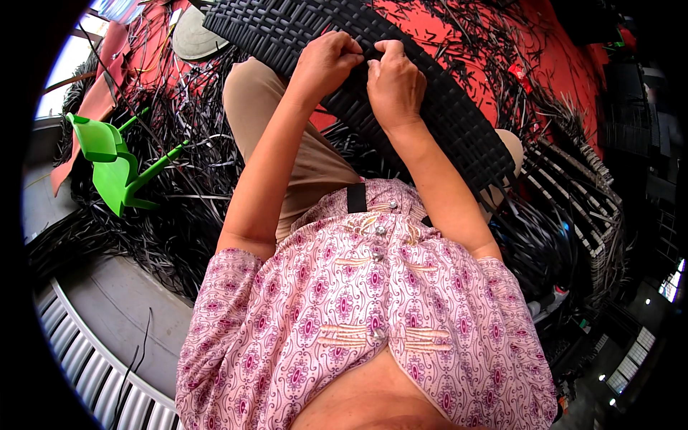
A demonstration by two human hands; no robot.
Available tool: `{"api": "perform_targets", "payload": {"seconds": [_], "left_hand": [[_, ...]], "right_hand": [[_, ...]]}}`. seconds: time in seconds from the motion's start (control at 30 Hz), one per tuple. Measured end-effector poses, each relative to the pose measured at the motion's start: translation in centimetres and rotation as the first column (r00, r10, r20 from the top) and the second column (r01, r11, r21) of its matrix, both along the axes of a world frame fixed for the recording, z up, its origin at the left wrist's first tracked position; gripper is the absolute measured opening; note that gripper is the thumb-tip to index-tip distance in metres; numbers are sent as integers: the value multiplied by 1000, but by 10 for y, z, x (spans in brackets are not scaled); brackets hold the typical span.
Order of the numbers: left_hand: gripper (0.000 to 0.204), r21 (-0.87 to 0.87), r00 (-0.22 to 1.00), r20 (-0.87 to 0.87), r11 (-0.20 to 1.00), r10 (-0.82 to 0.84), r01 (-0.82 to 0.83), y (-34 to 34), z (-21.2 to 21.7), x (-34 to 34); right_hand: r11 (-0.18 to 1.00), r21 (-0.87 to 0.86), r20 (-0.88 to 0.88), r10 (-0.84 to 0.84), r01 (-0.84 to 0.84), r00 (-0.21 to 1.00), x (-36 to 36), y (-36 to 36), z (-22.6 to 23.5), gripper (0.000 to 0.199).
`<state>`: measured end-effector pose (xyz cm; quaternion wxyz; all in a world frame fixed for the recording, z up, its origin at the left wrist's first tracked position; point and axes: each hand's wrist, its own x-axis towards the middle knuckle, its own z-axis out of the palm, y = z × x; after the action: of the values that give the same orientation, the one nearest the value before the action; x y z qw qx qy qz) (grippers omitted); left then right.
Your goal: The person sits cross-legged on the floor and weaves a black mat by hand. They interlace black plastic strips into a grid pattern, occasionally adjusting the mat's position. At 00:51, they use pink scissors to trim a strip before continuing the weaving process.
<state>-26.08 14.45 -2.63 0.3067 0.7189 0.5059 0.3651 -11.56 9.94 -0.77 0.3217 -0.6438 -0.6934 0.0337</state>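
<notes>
Pink patterned blouse, both hands (left hand, right hand) pinching black woven panel, running upper-left to lower-right

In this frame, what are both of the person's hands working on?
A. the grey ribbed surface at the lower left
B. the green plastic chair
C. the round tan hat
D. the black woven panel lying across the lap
D: the left hand and right hand both press, fingers curled, on the upper edge of the black woven panel, while the green plastic chair lies apart at the left, untouched.
</notes>
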Motion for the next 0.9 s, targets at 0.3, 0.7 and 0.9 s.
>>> {"api": "perform_targets", "payload": {"seconds": [0.3, 0.7, 0.9], "left_hand": [[10, -77, 904, 413, 994, 108, -83, 20, -21, -29], [22, 187, 895, 89, 875, 437, -446, 191, -58, -206], [22, -55, 980, 113, 986, 163, -158, 232, -61, -250]], "right_hand": [[974, 170, -19, 155, -150, 988, 29, -16, 10, 45], [983, 98, 317, -179, 156, 931, 139, -44, 4, 39], [980, 181, 247, -130, 86, 960, 148, -32, 9, 34]]}}
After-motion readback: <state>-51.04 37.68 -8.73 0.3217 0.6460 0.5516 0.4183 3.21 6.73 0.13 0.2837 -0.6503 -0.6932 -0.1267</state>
